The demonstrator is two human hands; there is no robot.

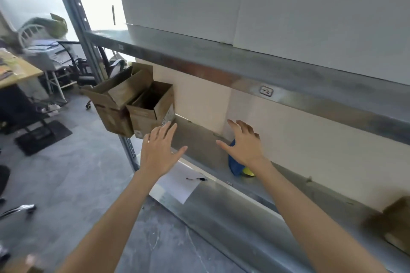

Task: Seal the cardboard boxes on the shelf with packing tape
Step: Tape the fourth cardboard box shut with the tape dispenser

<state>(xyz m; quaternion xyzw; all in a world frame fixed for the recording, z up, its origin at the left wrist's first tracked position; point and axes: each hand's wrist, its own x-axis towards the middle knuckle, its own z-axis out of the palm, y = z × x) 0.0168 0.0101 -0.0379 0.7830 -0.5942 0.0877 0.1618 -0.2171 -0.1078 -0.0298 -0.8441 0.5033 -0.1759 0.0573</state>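
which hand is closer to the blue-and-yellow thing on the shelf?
Right. The right hand is open directly in front of the blue-and-yellow thing, partly covering it. The left hand is off to its left, open, near the open cardboard box.

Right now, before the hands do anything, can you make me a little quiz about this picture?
1. True or false: the two boxes at the left end of the shelf are open on top.
2. Pick one: what do the left hand and the right hand hold? A) tape B) a box C) nothing, the fingers are spread.
3. Fill the gap: the right hand partly hides a yellow and ____ thing.

Key: 1 true; 2 C; 3 blue.
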